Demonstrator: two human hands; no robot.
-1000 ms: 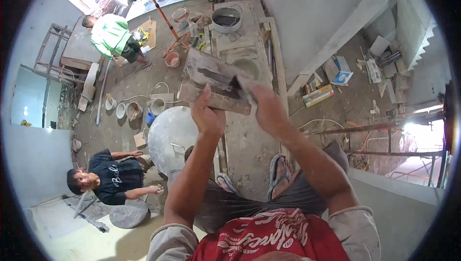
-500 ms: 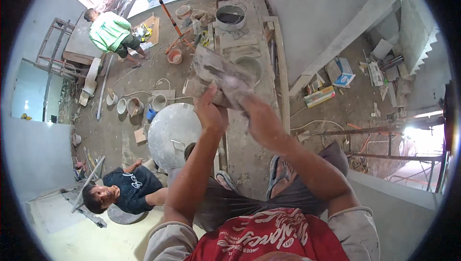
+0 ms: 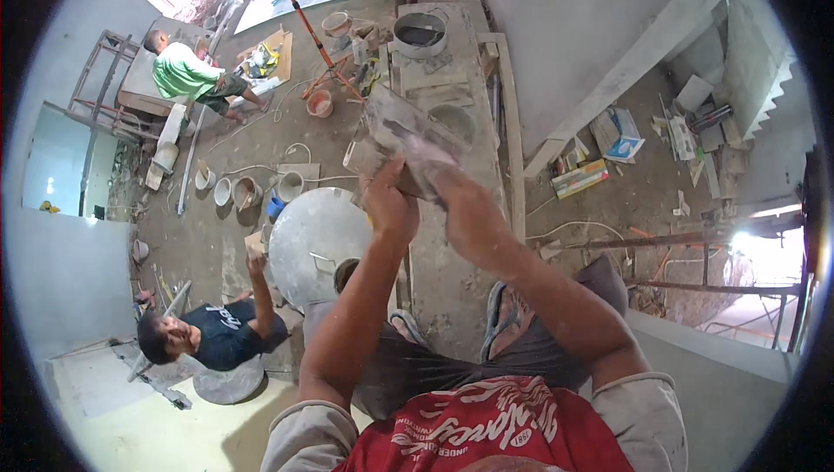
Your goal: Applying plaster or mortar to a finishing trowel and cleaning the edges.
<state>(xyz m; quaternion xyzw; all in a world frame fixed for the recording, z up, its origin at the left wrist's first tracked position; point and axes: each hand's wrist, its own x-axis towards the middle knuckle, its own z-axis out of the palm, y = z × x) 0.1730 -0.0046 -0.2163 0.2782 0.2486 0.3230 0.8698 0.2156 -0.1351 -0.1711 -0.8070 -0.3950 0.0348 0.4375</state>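
My right hand (image 3: 473,216) is closed round the handle of a plastering trowel (image 3: 439,135), whose flat rectangular blade is grey and smeared. My left hand (image 3: 391,207) is closed on a smaller flat grey tool (image 3: 367,159) with a pale edge; its exact kind is hard to make out. The two tools overlap in front of me, above a long dusty plank platform (image 3: 447,255). My fingers hide both grips. Behind the trowel blade stands a round bucket (image 3: 453,123), partly covered.
Below my left arm is a round metal lid (image 3: 304,242). A person in a dark shirt (image 3: 230,333) is at the left; another in light green (image 3: 187,72) stands farther off. A bucket of grey mix (image 3: 420,35) sits at the platform's far end, near an orange tripod (image 3: 313,33).
My hands and tools have shifted only slightly. The person in the dark shirt has raised a hand to a small tan block, and the one in green has moved a little left.
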